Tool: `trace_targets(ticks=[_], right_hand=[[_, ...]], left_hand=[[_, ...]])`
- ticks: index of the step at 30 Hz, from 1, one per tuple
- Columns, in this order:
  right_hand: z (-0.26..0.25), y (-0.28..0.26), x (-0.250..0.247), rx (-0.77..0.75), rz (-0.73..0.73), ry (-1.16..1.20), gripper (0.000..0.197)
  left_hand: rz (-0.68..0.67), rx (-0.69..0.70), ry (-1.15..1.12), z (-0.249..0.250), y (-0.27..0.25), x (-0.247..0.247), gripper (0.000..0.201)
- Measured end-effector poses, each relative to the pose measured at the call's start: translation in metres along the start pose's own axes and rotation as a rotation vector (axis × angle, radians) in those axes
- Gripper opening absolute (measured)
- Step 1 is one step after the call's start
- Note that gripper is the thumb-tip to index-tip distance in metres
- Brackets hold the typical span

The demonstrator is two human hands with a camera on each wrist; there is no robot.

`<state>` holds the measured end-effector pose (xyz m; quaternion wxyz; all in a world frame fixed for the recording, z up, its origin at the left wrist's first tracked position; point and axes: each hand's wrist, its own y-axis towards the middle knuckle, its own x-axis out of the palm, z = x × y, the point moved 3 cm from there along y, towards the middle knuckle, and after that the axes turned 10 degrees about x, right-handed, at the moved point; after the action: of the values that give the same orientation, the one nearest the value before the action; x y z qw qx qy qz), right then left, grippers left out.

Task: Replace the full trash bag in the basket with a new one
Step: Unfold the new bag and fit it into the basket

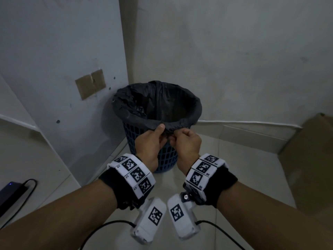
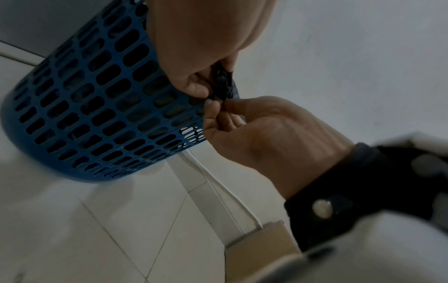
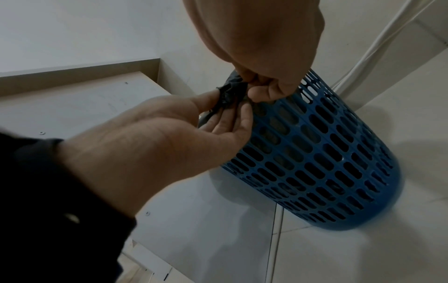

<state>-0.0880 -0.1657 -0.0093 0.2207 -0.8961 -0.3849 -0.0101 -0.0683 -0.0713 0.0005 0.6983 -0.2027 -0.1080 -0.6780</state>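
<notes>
While both hands, left hand (image 1: 150, 141) and right hand (image 1: 186, 141), pinch the black plastic trash bag's (image 1: 156, 103) knotted edge, their fingers (image 3: 238, 119) seem to loosen it from the blue perforated plastic basket (image 1: 166, 156)

A blue plastic basket with slotted walls (image 3: 315, 153) stands on pale floor tiles (image 3: 339, 258). At its upper edge, two bare hands meet on a bunched fold of black plastic trash bag (image 3: 229, 95). The right hand (image 3: 266, 47), close to the camera, pinches it from above; the left hand (image 3: 169, 130) reaches in palm-up, thumb and fingers touching the fold.
</notes>
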Motion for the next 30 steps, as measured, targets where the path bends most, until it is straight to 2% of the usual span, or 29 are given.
trace_targets(ticks=[3,6,9,13,18,22,30], right_hand=[[-0.002,-0.006,-0.001,-0.013,-0.014,0.008,0.019],[-0.002,-0.013,0.001,-0.006,-0.092,0.006,0.025],[-0.001,-0.017,0.006,0.032,-0.19,-0.012,0.021],[0.0,-0.016,0.007,0.002,-0.232,-0.077,0.005],[0.0,-0.013,0.004,-0.029,-0.22,-0.147,0.012],[-0.002,-0.011,0.0,-0.01,-0.195,-0.139,0.021],[-0.001,-0.002,0.0,0.111,-0.093,-0.052,0.022]], left_hand=[[-0.009,-0.006,0.033,0.0,0.001,-0.001,0.015],[-0.007,-0.022,0.092,0.0,0.005,-0.003,0.015],[-0.018,-0.052,0.105,0.0,0.005,-0.002,0.013],[-0.023,-0.073,0.127,0.002,0.005,-0.004,0.011],[-0.046,-0.116,0.177,0.004,0.005,-0.006,0.015],[-0.019,-0.16,0.198,0.005,0.005,-0.01,0.027],[0.003,-0.138,0.227,0.014,0.011,-0.007,0.021]])
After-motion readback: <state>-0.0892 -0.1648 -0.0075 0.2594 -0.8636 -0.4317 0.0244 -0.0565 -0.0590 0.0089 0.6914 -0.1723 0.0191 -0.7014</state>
